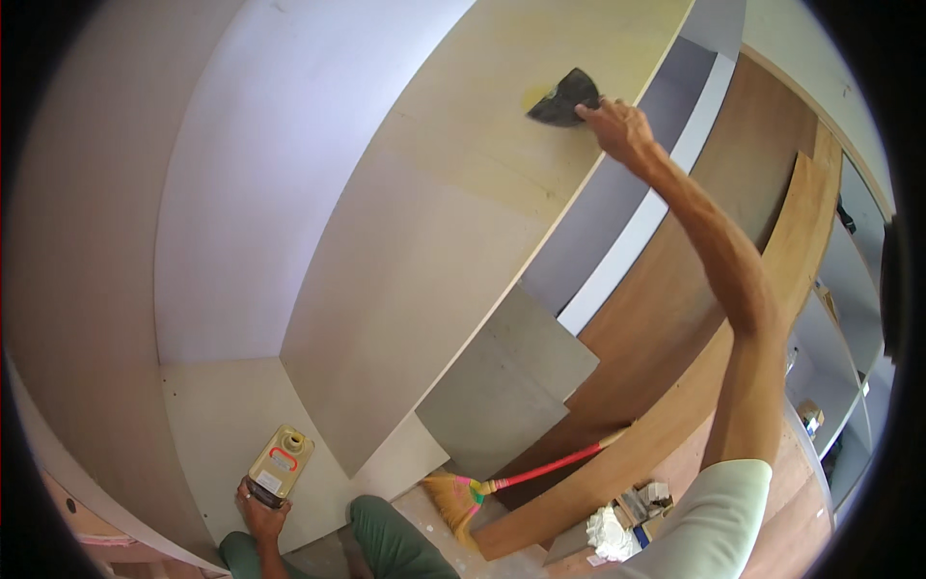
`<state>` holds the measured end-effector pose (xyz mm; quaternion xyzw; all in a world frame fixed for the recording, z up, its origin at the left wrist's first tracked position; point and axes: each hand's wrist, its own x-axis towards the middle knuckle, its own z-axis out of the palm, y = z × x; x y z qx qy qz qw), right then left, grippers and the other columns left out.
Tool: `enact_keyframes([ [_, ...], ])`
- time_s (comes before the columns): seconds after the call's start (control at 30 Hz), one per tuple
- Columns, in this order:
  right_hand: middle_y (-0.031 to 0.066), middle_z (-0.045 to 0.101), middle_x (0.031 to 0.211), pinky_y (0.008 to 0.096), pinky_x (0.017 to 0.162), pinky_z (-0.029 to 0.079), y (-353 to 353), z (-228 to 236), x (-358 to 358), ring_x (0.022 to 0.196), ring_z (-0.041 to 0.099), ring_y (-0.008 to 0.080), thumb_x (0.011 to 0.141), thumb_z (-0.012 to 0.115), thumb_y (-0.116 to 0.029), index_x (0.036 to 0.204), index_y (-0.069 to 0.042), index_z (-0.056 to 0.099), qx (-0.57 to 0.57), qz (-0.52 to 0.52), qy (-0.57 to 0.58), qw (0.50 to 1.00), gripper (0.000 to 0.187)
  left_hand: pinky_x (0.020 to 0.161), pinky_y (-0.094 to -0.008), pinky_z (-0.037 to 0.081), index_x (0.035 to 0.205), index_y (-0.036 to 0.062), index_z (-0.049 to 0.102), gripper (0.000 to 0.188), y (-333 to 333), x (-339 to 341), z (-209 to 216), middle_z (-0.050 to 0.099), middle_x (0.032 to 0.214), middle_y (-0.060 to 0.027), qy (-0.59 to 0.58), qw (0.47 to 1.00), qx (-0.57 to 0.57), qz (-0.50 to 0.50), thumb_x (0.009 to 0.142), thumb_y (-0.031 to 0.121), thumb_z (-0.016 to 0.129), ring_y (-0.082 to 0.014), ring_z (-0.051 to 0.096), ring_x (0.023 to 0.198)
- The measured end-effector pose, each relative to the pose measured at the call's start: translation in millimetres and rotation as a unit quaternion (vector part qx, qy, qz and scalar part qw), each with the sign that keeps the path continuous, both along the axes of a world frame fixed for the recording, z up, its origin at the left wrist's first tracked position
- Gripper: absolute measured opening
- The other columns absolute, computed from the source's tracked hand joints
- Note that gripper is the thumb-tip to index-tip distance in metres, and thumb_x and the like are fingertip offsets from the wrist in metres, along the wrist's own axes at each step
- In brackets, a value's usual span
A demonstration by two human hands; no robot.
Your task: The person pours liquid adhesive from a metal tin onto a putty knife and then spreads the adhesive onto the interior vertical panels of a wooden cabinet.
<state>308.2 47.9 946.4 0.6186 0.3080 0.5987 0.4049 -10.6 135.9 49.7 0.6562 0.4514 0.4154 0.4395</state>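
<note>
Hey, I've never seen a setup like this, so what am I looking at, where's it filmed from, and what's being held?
There's no machine here: these are a person's two bare hands. The single picture comes from a wide fisheye camera on their head, looking down, so straight edges bend near its rim.

The right hand, stretched out, holds a dark, broad-bladed scraper at a large pale panel that shows yellowish smears. The left hand, low down, grips the dark end of a tan container with a round opening. Also below is a broom with a red handle.
</note>
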Motion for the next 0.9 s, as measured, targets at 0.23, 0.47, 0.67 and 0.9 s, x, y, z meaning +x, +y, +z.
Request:
enact_keyframes([
  [0.23, 0.0121, 0.070, 0.104, 0.0445, 0.083, 0.056, -9.0, 10.4, -82.2, 0.099, 0.070, 0.0297, 0.102, 0.051, -0.020, 0.133, -0.024, 0.072, 0.031, 0.053, 0.136, 0.989, 0.037, 0.112, -0.0515, 0.041, 0.143, 0.0071, 0.040, 0.110, 0.5, -8.9, 14.9, 0.054, 0.134, -0.0181, 0.013, 1.000, -0.012, -0.002, 0.049, 0.009, 0.098, -0.0408, 0.048, 0.127],
  [0.47, 0.0053, 0.075, 0.117, 0.0420, 0.088, 0.058, 93.5, 21.8, -44.6, 0.111, 0.070, 0.0261, 0.094, 0.052, -0.014, 0.128, -0.031, 0.075, -0.016, -0.080, 0.099, 0.992, 0.044, 0.112, -0.0506, 0.042, 0.143, 0.0069, 0.039, 0.109, 2.1, 0.5, 11.7, 0.051, 0.137, -0.0183, 0.020, 0.999, -0.038, -0.017, 0.050, 0.010, 0.097, -0.0404, 0.047, 0.128],
  [0.67, 0.0060, 0.077, 0.113, 0.0422, 0.091, 0.058, 68.2, 26.2, -53.1, 0.113, 0.070, 0.0273, 0.092, 0.052, -0.011, 0.128, -0.031, 0.075, -0.034, -0.108, 0.128, 0.985, 0.047, 0.112, -0.0515, 0.041, 0.145, 0.0070, 0.037, 0.112, 5.7, -5.5, -9.8, 0.051, 0.136, -0.0204, -0.006, 1.000, -0.005, -0.030, 0.050, 0.009, 0.097, -0.0418, 0.046, 0.131],
  [0.9, 0.0111, 0.077, 0.108, 0.0441, 0.087, 0.058, -15.7, 25.3, -88.6, 0.105, 0.072, 0.0322, 0.089, 0.053, -0.005, 0.128, -0.026, 0.076, -0.015, -0.072, 0.139, 0.988, 0.049, 0.113, -0.0523, 0.041, 0.147, 0.0080, 0.036, 0.114, 6.2, -0.2, -9.3, 0.050, 0.138, -0.0213, -0.008, 0.999, -0.037, -0.032, 0.051, 0.007, 0.097, -0.0427, 0.048, 0.130],
])
